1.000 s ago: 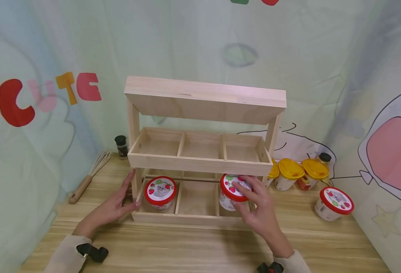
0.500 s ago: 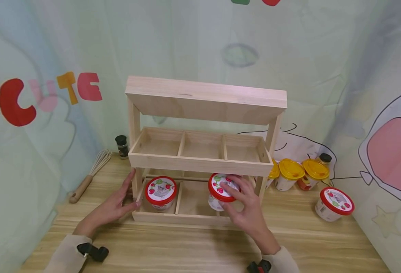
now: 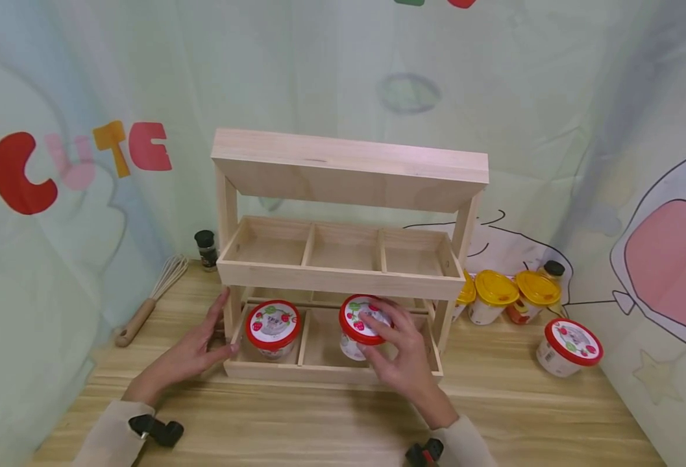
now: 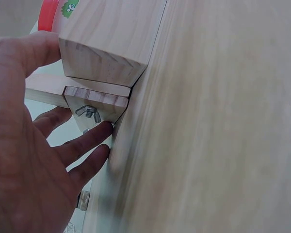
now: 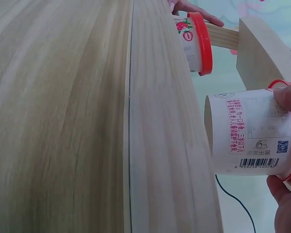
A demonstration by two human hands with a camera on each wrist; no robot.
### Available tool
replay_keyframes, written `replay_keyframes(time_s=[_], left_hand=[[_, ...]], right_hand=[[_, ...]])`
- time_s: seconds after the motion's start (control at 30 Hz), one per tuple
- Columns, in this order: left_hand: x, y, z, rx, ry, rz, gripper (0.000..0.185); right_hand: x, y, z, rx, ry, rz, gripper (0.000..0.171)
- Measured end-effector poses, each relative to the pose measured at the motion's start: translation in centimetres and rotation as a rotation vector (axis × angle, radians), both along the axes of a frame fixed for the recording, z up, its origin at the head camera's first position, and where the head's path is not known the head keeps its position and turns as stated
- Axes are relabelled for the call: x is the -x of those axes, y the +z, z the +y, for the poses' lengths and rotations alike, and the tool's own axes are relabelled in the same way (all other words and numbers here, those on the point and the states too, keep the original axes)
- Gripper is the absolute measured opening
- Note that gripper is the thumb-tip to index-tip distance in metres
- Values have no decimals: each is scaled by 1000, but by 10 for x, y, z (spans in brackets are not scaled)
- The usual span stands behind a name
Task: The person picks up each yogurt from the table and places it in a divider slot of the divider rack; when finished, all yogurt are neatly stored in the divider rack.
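Note:
A two-tier wooden display rack (image 3: 343, 277) with three compartments per tier stands on the table. My right hand (image 3: 405, 355) holds a white tub (image 3: 354, 319) by its red-rimmed lid, over the lower tier's middle compartment. In the right wrist view the tub (image 5: 252, 136) shows a barcode, and its base is close behind the front board. A like tub (image 3: 272, 324) sits in the lower left compartment. My left hand (image 3: 193, 355) is at the rack's left end. In the left wrist view its thumb touches the board's end (image 4: 99, 63), and its fingertips lie beside a wing nut (image 4: 88, 112).
On the right stands another red-lidded tub (image 3: 569, 347). Behind it are several yellow-lidded tubs (image 3: 496, 295) and a black-capped jar (image 3: 553, 269). A whisk (image 3: 152, 301) and a small black-capped bottle (image 3: 206, 250) are on the left. Printed curtains surround the table (image 3: 296, 421).
My right hand has carried the tub left, from the lower right compartment to over the middle one. The left hand stays at the rack's end.

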State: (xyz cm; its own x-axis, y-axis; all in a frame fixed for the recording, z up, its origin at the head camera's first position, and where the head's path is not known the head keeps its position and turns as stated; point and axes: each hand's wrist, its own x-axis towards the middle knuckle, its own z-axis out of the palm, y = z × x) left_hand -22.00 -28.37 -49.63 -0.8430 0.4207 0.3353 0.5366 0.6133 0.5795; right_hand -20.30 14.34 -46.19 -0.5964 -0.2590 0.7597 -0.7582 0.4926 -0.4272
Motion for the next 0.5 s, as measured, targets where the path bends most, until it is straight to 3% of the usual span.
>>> replay_keyframes(time_s=[0.5], left_hand=[[2,-3,-2,4,0,11,116]], right_hand=[[12,-7,-17,-51,19,11,47]])
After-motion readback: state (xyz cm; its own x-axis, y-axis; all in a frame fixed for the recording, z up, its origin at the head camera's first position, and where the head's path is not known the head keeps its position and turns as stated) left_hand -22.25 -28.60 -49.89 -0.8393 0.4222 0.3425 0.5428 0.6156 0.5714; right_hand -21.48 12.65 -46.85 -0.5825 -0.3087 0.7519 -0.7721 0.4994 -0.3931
